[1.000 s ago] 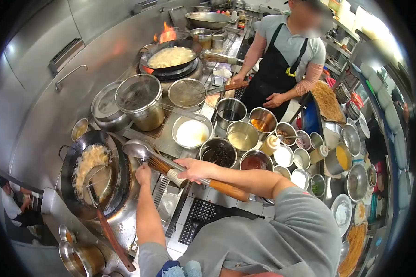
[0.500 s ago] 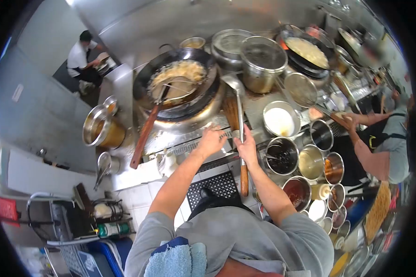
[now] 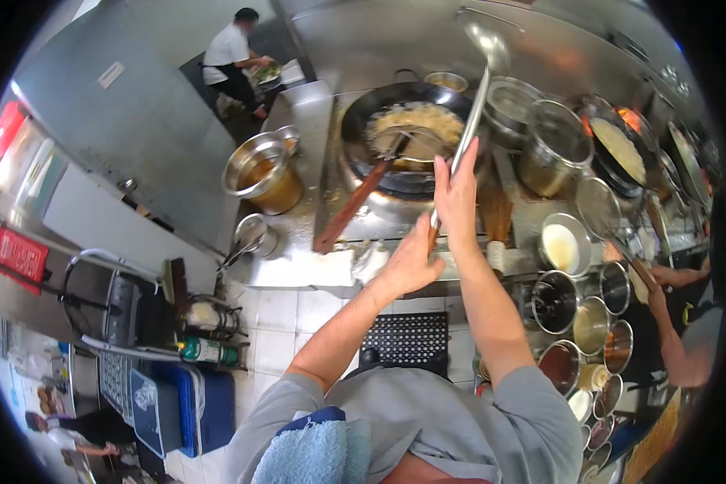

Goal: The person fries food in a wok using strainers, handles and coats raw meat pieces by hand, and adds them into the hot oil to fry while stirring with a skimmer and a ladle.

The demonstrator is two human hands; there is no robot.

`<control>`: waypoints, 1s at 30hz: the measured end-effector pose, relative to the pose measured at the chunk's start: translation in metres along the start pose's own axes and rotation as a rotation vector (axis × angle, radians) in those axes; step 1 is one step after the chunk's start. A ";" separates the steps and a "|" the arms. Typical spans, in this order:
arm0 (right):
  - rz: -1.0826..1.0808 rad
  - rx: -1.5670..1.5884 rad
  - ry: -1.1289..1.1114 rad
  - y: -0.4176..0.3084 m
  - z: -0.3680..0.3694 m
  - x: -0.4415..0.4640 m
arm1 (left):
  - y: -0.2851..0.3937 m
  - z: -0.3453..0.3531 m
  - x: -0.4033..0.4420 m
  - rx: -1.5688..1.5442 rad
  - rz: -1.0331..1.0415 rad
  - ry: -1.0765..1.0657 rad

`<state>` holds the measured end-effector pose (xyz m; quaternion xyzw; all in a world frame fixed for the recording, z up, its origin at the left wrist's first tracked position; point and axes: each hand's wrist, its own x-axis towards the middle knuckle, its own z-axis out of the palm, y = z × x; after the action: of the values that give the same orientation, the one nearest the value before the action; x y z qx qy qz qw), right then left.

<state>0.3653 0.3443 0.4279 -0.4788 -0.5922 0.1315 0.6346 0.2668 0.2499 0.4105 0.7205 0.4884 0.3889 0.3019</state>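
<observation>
A long metal ladle (image 3: 471,121) stands tilted up in front of me, its bowl raised near the back wall. My right hand (image 3: 458,203) is closed round the middle of its handle. Lower down, my left hand (image 3: 411,262) closes on the wooden end, partly hiding it. Behind the ladle sits a black wok (image 3: 353,133) with pale food frying in oil. A mesh strainer (image 3: 415,145) rests in the wok, its wooden handle (image 3: 351,211) reaching toward me. Right of my hands, a bamboo brush (image 3: 496,218) lies on the stove.
A pot of brown liquid (image 3: 268,179) stands left of the wok. Lidded pots (image 3: 555,145) and another wok (image 3: 621,149) are at right. Several sauce containers (image 3: 555,300) line my right side, near a co-worker's arm (image 3: 661,310). Another person (image 3: 232,60) bends at back left.
My right hand has lifted the ladle from the stove, bowl up. My left hand, earlier apart from it, now holds its wooden end. The view has turned left.
</observation>
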 end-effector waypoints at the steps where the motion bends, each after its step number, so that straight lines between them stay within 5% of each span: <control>1: -0.064 0.004 -0.038 -0.028 0.014 0.005 | -0.007 -0.017 -0.004 0.079 0.063 0.170; 3: 0.026 0.156 -0.292 -0.065 0.041 0.007 | -0.015 -0.066 -0.015 0.120 -0.007 0.250; 5: -0.271 0.180 -0.321 -0.085 0.068 -0.007 | -0.040 -0.112 -0.032 0.057 -0.022 0.343; 7: -0.077 0.286 -0.548 -0.095 0.074 -0.033 | -0.062 -0.167 -0.056 0.138 -0.108 0.366; 13: 0.268 0.303 -0.505 -0.019 0.036 -0.146 | -0.153 -0.299 -0.089 -0.044 -0.391 0.295; 19: 0.547 -0.048 -0.338 0.008 -0.088 -0.249 | -0.221 -0.330 -0.089 -0.264 -0.581 0.162; 20: 0.622 -0.106 -0.286 0.012 -0.108 -0.269 | -0.243 -0.337 -0.088 -0.470 -0.542 0.144; 21: 0.701 -0.161 -0.220 0.017 -0.129 -0.289 | -0.211 -0.332 -0.083 -0.414 -0.653 0.161; 24: 0.924 -0.339 -0.079 0.048 -0.196 -0.365 | -0.268 -0.354 -0.065 -0.361 -0.607 0.120; 25: 1.072 -0.256 0.056 0.057 -0.213 -0.389 | -0.297 -0.383 -0.052 -0.495 -0.575 -0.163; 30: 1.261 0.350 1.125 0.066 -0.280 -0.488 | -0.204 -0.317 -0.044 0.211 -0.295 0.010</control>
<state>0.5085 -0.1067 0.1172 -0.6073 0.2154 0.2919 0.7068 -0.1093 0.2960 0.3960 0.6668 0.6283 0.2906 0.2760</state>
